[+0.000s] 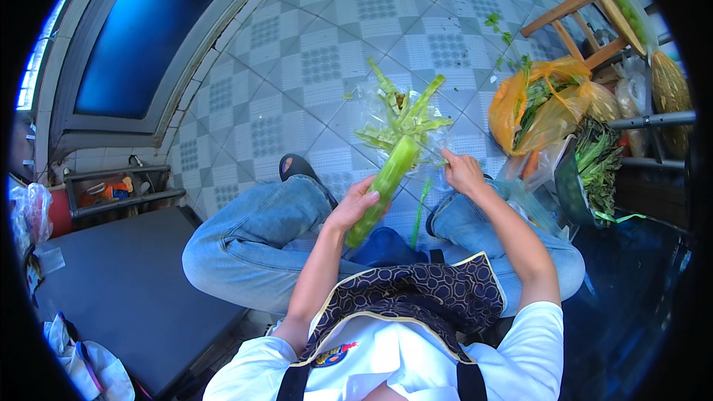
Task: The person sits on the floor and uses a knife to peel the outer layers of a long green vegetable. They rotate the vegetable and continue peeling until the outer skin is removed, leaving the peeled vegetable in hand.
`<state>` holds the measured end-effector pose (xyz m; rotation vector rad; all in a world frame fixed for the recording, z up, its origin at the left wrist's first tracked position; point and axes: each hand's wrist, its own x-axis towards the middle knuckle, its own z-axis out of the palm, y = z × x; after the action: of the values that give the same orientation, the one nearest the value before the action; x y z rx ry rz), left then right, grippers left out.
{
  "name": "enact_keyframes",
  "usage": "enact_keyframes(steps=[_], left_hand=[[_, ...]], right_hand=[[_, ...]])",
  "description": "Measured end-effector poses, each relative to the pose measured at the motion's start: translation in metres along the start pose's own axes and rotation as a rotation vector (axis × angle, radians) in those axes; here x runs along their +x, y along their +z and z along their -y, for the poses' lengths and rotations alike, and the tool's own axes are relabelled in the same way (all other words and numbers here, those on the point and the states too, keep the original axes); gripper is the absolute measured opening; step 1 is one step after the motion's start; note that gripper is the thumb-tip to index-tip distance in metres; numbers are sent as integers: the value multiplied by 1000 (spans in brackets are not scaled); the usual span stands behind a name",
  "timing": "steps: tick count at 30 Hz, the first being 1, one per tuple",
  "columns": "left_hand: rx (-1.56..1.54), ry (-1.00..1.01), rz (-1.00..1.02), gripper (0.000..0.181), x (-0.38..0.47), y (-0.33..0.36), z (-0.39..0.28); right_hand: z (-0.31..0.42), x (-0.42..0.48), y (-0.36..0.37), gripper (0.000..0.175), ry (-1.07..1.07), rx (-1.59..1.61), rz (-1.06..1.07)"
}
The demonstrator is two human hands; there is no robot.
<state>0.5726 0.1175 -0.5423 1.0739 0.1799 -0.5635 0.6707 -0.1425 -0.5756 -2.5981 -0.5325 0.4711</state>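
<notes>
A long green stem vegetable (pixel 384 192), its skin partly pared, slants across the picture in front of me. My left hand (pixel 358 204) is closed around its lower middle. At its upper end is a thin blade (pixel 428 150), and my right hand (pixel 464 171) grips the handle, which the fingers hide. The blade looks like a knife's; its exact kind I cannot tell. Beyond the vegetable's tip, a heap of green peelings (pixel 402 117) lies on a clear plastic bag (pixel 367 97) on the floor.
An orange plastic bag of leafy greens (pixel 507 114) stands to the right, near a dark green bowl (pixel 567 178) of wilted leaves. Farther back is a wooden stool (pixel 565 8). A green strip (pixel 421 211) lies between my legs. A dark flat-topped table (pixel 128 289) is at the left.
</notes>
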Motion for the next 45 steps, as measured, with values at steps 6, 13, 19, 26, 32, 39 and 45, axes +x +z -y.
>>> enact_keyframes(steps=[6,13,19,26,32,39,45], left_hand=[[-141,0,-33,59,1,4,-10],[76,197,-166,49,28,29,-31],[333,322,-55,47,69,57,-36],[502,402,-87,45,91,43,-25],[284,311,-199,40,107,11,-25],[102,73,-348,49,129,-22,-5],[-405,-31,-309,50,130,-32,4]], right_hand=[[-9,3,17,24,186,-115,81],[38,11,-24,44,159,20,-252],[66,13,-45,47,57,211,-339],[61,1,-64,40,113,225,-283],[39,-28,-95,41,113,12,-265],[14,-73,-157,40,284,39,-172],[-1,-77,-177,42,200,478,-212]])
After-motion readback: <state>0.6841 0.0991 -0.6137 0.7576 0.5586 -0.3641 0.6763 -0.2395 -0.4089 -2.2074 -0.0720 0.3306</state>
